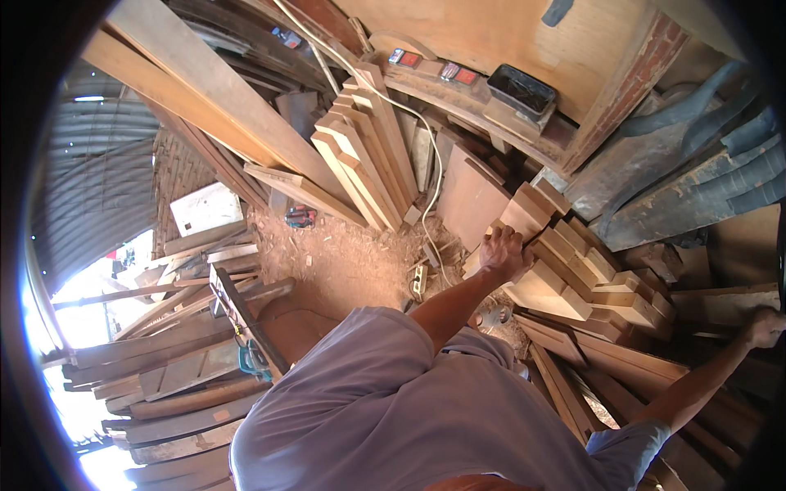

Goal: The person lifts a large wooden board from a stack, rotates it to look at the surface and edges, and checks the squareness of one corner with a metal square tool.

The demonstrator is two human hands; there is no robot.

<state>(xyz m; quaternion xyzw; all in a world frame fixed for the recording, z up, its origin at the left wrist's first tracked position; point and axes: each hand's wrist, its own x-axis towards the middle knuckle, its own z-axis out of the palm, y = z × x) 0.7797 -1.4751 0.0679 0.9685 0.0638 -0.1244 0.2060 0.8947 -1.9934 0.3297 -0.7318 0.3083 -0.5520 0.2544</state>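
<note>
My left hand (505, 252) rests on a stack of pale wooden blocks and boards to the right of the middle, its fingers curled over the end of a wooden board (534, 286). Beside it, more cut timber pieces (585, 258) stand bundled with their ends stepped. My right arm stretches out to the far right, where the right hand (767, 327) is closed near the picture's rim. Whatever its fingers grip is hidden; a wooden plank (720, 304) lies close to it.
Long planks (221, 90) lean at the upper left, beside upright timber (360, 155). A black tray (522, 90) sits on a ledge. A white cable (434, 139) hangs down to a socket block (419, 280) on the shaving-strewn floor (344, 262). Piled boards (180, 393) fill the lower left.
</note>
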